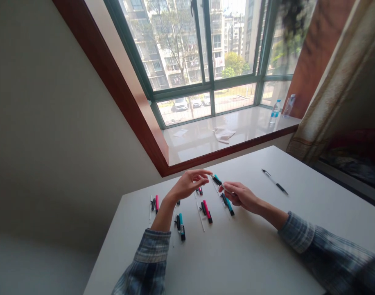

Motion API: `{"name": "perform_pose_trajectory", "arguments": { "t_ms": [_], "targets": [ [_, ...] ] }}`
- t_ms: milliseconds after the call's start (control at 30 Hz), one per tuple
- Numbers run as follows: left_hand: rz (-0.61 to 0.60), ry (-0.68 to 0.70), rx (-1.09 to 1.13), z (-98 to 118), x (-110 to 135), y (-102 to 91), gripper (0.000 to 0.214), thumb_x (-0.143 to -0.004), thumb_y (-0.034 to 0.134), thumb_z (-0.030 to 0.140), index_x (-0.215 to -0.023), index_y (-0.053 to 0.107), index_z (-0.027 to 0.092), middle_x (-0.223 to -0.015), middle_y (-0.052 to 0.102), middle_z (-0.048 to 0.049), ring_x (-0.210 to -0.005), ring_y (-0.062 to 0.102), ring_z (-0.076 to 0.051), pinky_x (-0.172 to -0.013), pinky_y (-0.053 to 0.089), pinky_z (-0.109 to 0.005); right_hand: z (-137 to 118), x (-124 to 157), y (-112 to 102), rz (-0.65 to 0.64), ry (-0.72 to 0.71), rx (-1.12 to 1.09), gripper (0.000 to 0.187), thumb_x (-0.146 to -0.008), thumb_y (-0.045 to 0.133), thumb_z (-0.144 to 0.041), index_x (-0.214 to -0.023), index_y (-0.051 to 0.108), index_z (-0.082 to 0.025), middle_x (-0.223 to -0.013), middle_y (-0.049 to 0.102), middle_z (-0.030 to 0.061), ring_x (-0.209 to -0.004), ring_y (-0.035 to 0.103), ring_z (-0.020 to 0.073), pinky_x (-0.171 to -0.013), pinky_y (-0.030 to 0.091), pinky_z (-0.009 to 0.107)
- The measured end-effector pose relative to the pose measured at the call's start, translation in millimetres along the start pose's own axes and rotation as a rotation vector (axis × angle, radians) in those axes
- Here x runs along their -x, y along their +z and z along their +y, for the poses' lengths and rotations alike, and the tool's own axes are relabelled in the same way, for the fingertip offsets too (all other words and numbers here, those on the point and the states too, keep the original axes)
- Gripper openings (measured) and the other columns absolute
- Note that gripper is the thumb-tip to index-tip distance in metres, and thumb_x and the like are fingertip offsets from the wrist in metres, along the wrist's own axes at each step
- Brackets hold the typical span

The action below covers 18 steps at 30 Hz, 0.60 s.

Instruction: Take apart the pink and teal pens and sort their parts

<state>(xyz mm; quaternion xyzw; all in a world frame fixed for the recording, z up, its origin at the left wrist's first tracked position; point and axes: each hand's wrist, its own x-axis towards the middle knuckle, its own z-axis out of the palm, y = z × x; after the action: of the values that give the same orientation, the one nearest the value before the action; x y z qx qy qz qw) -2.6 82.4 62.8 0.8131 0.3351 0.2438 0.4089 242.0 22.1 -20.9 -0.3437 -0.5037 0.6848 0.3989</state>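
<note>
Near the table's far edge, my right hand (pixel 241 196) is closed around the white barrel of a ballpoint pen with a black grip (pixel 217 180). The pen points up and to the left. My left hand (pixel 192 183) reaches over from the left, its index finger and thumb pinched at the pen's metal tip. Just below my right hand lie black pen parts beside a teal and black piece (pixel 229 205). Between my wrists rest a pink and black piece (pixel 207 211) and a thin white refill (pixel 199 213). My left forearm partly hides other parts.
A teal and black piece (pixel 182 226) and a pink one (pixel 157 203) lie on the left of the white table (pixel 236 254). Another pen (pixel 275 182) lies at the right. Water bottles (pixel 275 111) and crumpled paper (pixel 224 134) are on the windowsill.
</note>
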Motion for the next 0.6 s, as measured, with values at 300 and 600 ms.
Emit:
{"name": "perform_pose_trajectory", "arguments": {
  "t_ms": [300, 600],
  "targets": [
    [0.005, 0.032, 0.203, 13.9, -1.0, 13.4, 0.035, -0.089, 0.073, 0.045, -0.109, 0.075, 0.016, -0.097, 0.075, -0.0112, -0.086, 0.07, -0.02, -0.078, 0.056, -0.032, -2.4, 4.4, 2.1, -0.13, 0.068, -0.167, 0.039, -0.096, 0.064, -0.052, -0.104, 0.069, -0.014, -0.066, 0.033, -0.007, -0.054, 0.018, 0.0075, -0.046, 0.011, 0.022],
    [0.103, 0.06, -0.047, 25.6, 8.8, 12.6, 0.035, -0.089, 0.069, 0.051, -0.092, 0.077, 0.017, -0.086, 0.074, -0.0086, -0.075, 0.066, -0.018, -0.068, 0.051, -0.028, -3.2, 9.0, 4.5, -0.024, -0.085, 0.117, 0.048, -0.094, 0.063, -0.061, -0.102, 0.071, -0.014, -0.066, 0.04, -0.0059, -0.051, 0.026, 0.0063, -0.047, 0.014, 0.023]
  ]
}}
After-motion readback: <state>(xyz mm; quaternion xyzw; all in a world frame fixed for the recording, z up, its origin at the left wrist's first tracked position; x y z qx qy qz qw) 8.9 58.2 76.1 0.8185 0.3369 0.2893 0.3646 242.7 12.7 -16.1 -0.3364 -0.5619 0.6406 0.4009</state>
